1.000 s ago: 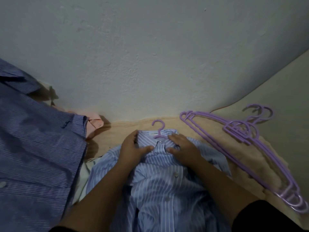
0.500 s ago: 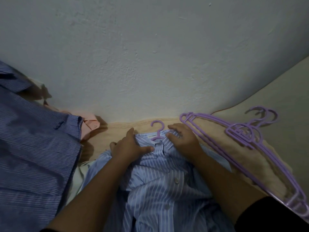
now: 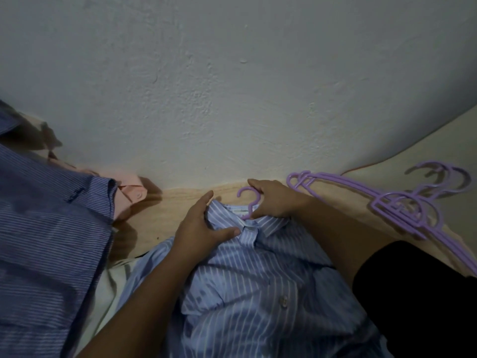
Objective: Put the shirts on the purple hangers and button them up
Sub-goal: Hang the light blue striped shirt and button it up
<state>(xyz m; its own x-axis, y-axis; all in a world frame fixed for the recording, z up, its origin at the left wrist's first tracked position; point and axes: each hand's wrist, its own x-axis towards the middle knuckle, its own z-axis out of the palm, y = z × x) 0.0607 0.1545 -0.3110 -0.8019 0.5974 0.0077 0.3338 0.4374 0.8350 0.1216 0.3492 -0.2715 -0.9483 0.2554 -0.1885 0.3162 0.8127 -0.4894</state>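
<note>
**Now: hanger seated, collar next**

Light shirt (image 3: pixel 258 280) lies face up on the bed (image 3: pixel 178 200) in front of me, up against the wall (image 3: pixel 232 86). One hanger is already inside it; only the hook (image 3: pixel 248 200) sticks out of the collar (image 3: pixel 247 223).

- Right hand (image 3: pixel 276 200): fingers curled round the hook stem, pinching it right at the neck opening.
- Left hand (image 3: pixel 204 228): flat on the left collar and shoulder, fingers straight, thumb stretched toward the top of the placket. Pressing, not gripping.
- Top of the placket looks closed under the collar, but can't tell if the top button is actually done. One button (image 3: pixel 284 301) shows lower down; front there is rumpled, so can't read its state either.

My read: hanging step is basically done for this shirt and I'm squaring the hook in the neck. Next move calls for letting go of the hook, smoothing the front flat, then working buttons down from the top with both hands (needs the two placket edges lined up first).

Queue: spare hangers (image 3: pixel 387 205) stacked to my right, dark striped shirt (image 3: pixel 51 228) to my left with a pink one (image 3: pixel 129 192) partly under it.
</note>
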